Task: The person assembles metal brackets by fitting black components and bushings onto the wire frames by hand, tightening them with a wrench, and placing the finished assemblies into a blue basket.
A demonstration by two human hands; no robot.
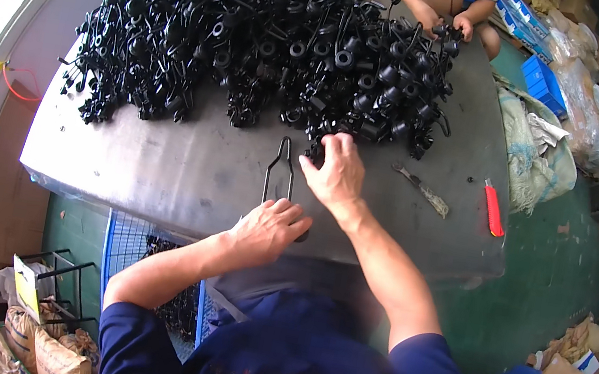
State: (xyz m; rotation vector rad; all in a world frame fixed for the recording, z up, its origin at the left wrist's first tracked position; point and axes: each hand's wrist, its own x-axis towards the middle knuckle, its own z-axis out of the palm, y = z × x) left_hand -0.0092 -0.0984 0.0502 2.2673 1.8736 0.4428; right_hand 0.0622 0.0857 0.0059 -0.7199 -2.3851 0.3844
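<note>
A large heap of black parts (260, 44), with bent rods, rings and small round pieces, covers the far side of the grey table (181, 174). My left hand (268, 228) is closed round the lower end of a black bent wire frame (267, 176), which points away from me and narrows at its far end. My right hand (335, 174) reaches the heap's near edge, its thumb and fingers closed round a small black part (314, 152). How much of that part lies under the fingers is hidden.
A red-handled cutter (494, 211) and a bundle of pale ties (424, 189) lie on the table's right side. Across the table, a person's hands (444, 23) handle black parts. Blue crates (543, 86), a white sack (537, 157) and cartons stand at right.
</note>
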